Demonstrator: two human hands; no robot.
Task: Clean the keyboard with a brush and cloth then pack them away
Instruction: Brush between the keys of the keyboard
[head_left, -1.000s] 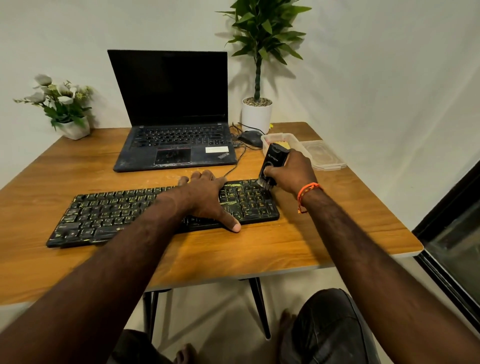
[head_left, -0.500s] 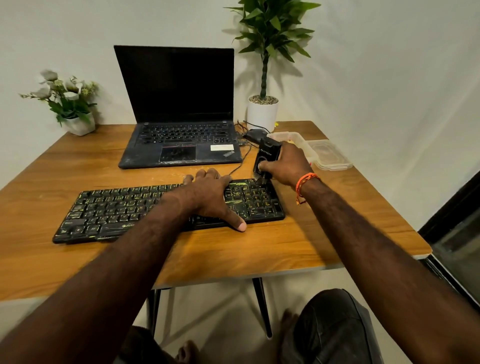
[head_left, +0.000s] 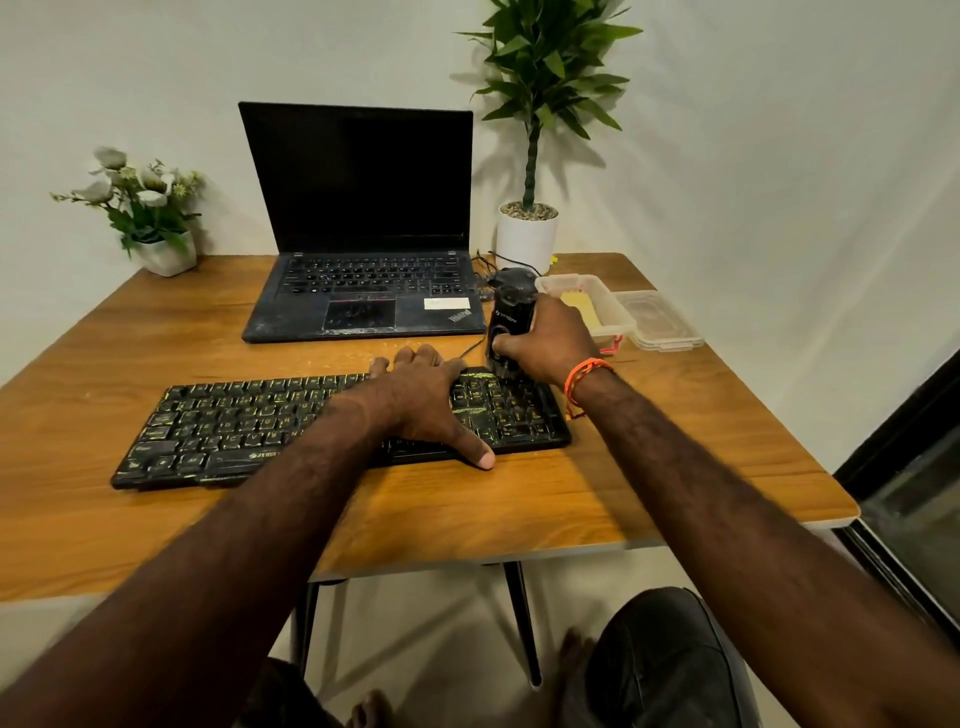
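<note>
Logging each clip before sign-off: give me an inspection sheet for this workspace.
Surface: wooden table, specks near the laptop.
Job's things: keyboard lies flat; brush upright at its far right corner; yellow cloth in the open plastic box.
Clutter: laptop, mouse, box lid, flower pot, potted plant.
Hands: left hand rests flat on the keys; right hand grips the brush.
Cables: black cable behind the keyboard.
Surroundings: pale wall, dark frame right.
</note>
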